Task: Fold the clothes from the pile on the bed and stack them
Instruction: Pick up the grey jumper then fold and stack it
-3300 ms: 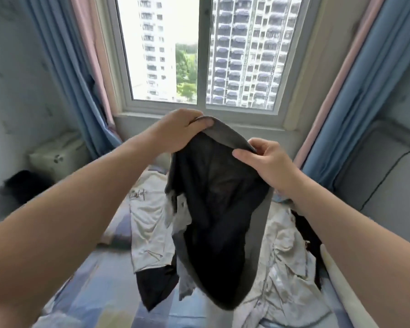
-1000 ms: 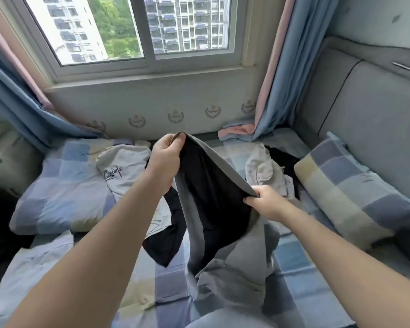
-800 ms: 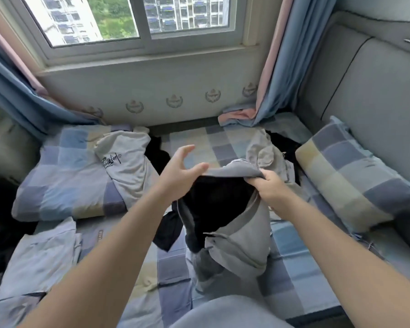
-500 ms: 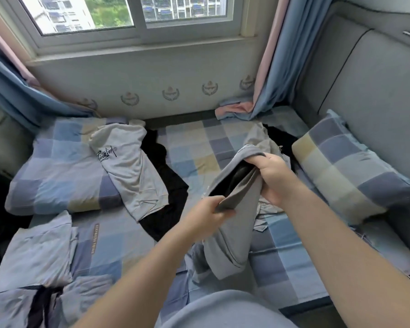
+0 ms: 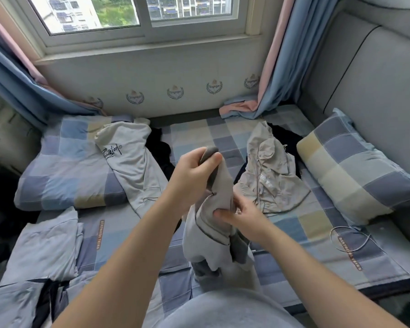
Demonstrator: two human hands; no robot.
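Note:
A grey garment (image 5: 219,197) with a dark lining hangs bunched above the checked bed (image 5: 199,136). My left hand (image 5: 194,176) grips its top end, fingers curled round the fabric. My right hand (image 5: 237,217) pinches it lower down at the middle. On the bed lie a light grey printed shirt (image 5: 130,164), a beige crumpled garment (image 5: 267,171) and black clothing (image 5: 161,147) between them. Folded pale blue clothes (image 5: 45,245) sit at the near left.
A checked pillow (image 5: 355,169) lies at the right against a grey padded headboard (image 5: 369,72). A folded checked quilt (image 5: 64,162) is at the left. A thin cable (image 5: 348,240) loops on the sheet at the right. Curtains hang beside the window (image 5: 137,13).
The garment was held high and spread, then lowered and bunched. My left hand has shifted to the top end and my right hand has dropped to the middle. The view tilted down.

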